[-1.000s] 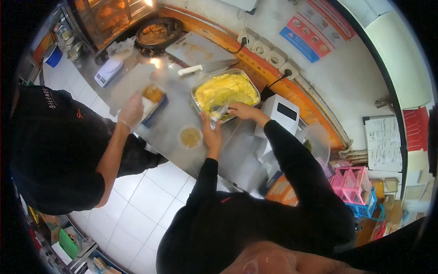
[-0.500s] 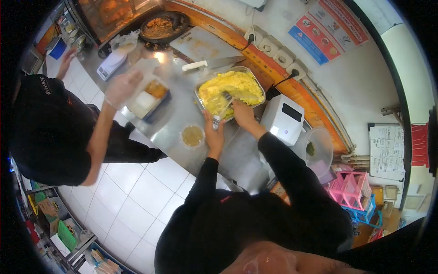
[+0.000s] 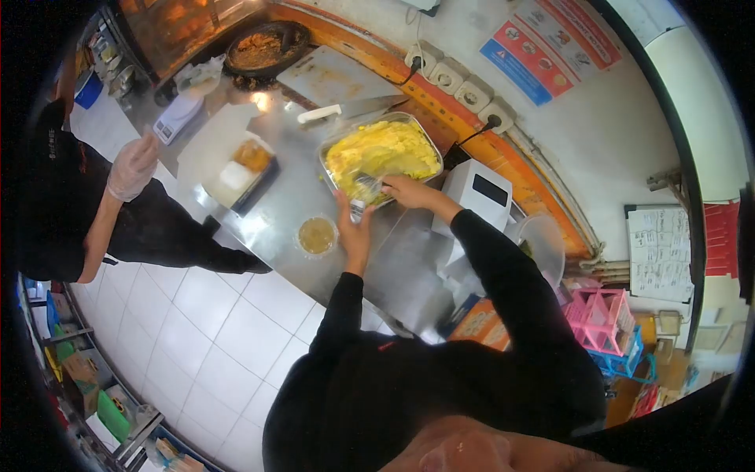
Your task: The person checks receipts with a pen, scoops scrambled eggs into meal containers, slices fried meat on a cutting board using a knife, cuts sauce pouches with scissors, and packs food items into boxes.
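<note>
A metal tray (image 3: 435, 141) holds a mound of yellow, crumbly food (image 3: 381, 153). My left hand (image 3: 355, 240) is at the near rim, its thumb and fingers closed around the tray's corner, where a ribbed silvery piece shows. In my right hand (image 3: 409, 193) is a greyish metal utensil (image 3: 368, 182); its end lies in the near part of the food, and its exact kind is unclear. Just left of my left hand stands a round clear tub (image 3: 317, 235) with brownish contents. Behind the tray lies a white-handled knife (image 3: 321, 115).
A co-worker's gloved hand (image 3: 134, 167) is at the far left. A box of food (image 3: 250, 189), a scale (image 3: 178, 118), a cutting board (image 3: 334, 75) and a stone mortar (image 3: 267, 49) occupy the steel table. A white device (image 3: 478, 193) stands right of the tray.
The co-worker's gloved hand has drawn back left, away from the food box. My right hand and the utensil have shifted slightly toward the tray's near edge. My left hand still holds the tray corner.
</note>
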The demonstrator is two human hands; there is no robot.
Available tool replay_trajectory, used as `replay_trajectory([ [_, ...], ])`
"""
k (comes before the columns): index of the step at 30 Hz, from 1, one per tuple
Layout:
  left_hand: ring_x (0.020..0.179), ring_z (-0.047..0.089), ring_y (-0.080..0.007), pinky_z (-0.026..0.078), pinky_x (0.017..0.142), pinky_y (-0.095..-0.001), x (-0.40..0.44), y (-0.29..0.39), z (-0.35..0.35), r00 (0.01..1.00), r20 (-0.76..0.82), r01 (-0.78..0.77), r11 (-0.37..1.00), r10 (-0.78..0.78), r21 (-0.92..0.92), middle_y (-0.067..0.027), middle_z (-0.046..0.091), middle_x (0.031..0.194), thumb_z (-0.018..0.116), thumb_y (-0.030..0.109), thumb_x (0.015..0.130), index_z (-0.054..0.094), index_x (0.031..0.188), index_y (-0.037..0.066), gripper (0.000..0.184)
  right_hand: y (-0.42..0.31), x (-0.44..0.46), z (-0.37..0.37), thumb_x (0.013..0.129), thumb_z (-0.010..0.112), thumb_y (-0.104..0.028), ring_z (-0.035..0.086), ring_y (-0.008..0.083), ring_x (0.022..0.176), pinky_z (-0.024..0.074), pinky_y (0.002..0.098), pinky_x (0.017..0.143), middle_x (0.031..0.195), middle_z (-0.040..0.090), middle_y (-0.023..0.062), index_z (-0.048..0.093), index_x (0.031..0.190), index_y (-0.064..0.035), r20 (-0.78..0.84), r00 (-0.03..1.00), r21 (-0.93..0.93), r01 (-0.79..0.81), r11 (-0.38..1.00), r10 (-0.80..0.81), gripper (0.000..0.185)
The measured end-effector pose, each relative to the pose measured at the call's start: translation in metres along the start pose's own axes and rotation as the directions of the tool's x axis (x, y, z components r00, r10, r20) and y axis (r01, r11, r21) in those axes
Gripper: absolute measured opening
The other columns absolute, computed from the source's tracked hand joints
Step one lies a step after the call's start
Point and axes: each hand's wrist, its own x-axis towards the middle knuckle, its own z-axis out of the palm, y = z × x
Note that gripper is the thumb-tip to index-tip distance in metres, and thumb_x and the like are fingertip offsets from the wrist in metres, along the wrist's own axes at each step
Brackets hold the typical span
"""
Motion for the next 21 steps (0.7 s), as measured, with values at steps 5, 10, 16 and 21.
replay_trajectory([
  [5, 0.141, 0.023, -0.0263, 0.020, 0.113, -0.0326, 0.000, 0.004, -0.003, 0.999, 0.039, 0.033, 0.999, -0.032, -0.033, -0.0216, 0.024, 0.150, 0.071, 0.013, 0.082, 0.029, 0.141, -0.008, 0.076, 0.007, 0.008, -0.011, 0.095, 0.046, -0.022, 0.057, 0.0330, 0.102, 0.0435, 0.0381, 0.088, 0.107, 0.060, 0.0204, 0.053, 0.117, 0.0006, 0.153, 0.986, 0.228, -0.099, 0.969, 0.065, 0.032],
  [10, 0.134, 0.035, -0.0315, 0.033, 0.105, -0.0353, 0.000, 0.013, -0.009, 0.998, 0.038, -0.051, 0.994, 0.048, 0.096, -0.0229, 0.027, 0.149, 0.068, 0.010, 0.083, 0.033, 0.143, 0.002, 0.070, 0.004, 0.001, 0.011, 0.091, 0.050, -0.025, 0.058, 0.0354, 0.099, 0.0445, 0.0406, 0.086, 0.105, 0.060, 0.0221, 0.055, 0.116, -0.0012, -0.246, 0.969, 0.010, 0.000, 1.000, 0.003, 0.034],
  [16, 0.104, 0.059, -0.0363, 0.051, 0.081, -0.0405, 0.030, 0.045, 0.005, 0.981, 0.196, -0.095, 0.870, -0.003, 0.485, -0.0168, 0.032, 0.148, 0.072, 0.012, 0.072, 0.042, 0.139, 0.014, 0.073, 0.013, -0.007, -0.006, 0.088, 0.051, -0.023, 0.059, 0.0382, 0.097, 0.0465, 0.0439, 0.084, 0.102, 0.062, 0.0222, 0.058, 0.113, -0.0029, -0.071, 0.990, 0.302, -0.093, 0.949, 0.120, 0.032],
  [21, 0.099, 0.062, -0.0338, 0.051, 0.079, -0.0404, 0.059, -0.007, 0.023, 0.954, 0.281, -0.229, 0.858, 0.104, 0.461, -0.0132, 0.029, 0.150, 0.072, 0.014, 0.070, 0.039, 0.141, 0.016, 0.079, -0.008, -0.016, -0.027, 0.088, 0.057, -0.025, 0.063, 0.0279, 0.098, 0.0479, 0.0424, 0.085, 0.110, 0.064, 0.0205, 0.056, 0.124, -0.0054, -0.068, 0.995, -0.244, -0.086, 0.966, 0.072, 0.041],
])
